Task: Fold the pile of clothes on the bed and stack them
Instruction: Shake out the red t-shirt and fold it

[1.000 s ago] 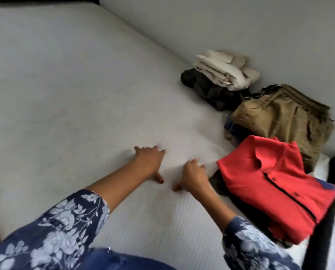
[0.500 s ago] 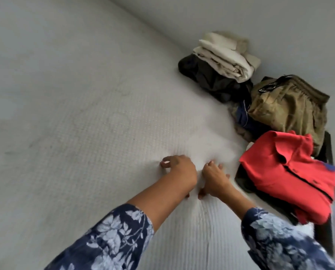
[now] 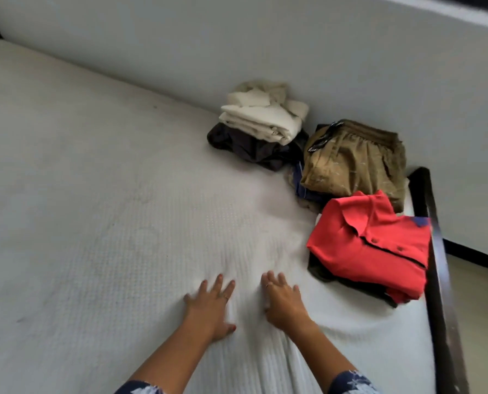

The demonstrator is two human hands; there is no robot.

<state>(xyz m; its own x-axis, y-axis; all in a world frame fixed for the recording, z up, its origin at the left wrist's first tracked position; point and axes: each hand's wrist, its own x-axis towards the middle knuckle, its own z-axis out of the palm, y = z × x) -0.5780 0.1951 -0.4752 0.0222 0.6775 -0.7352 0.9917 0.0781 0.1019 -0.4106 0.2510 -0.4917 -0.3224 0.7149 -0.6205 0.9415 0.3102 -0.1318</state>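
Neither hand holds anything: left hand (image 3: 210,305) and right hand (image 3: 282,301) lie flat, fingers spread, on the white textured mattress (image 3: 109,223). Folded clothes sit in three stacks by the wall: a red buttoned shirt (image 3: 370,245) nearest, an olive-brown garment (image 3: 353,163) beyond, cream cloth on dark fabric (image 3: 260,120) farthest. Folding looks done; what seems left is merging the stacks, starting by gripping the red one from beneath.

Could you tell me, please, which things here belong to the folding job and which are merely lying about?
Job:
- folded red button shirt
- olive-brown folded garment
- cream folded cloth on dark garment
- left hand, right hand

Lying about:
- white mattress
- dark wooden bed frame
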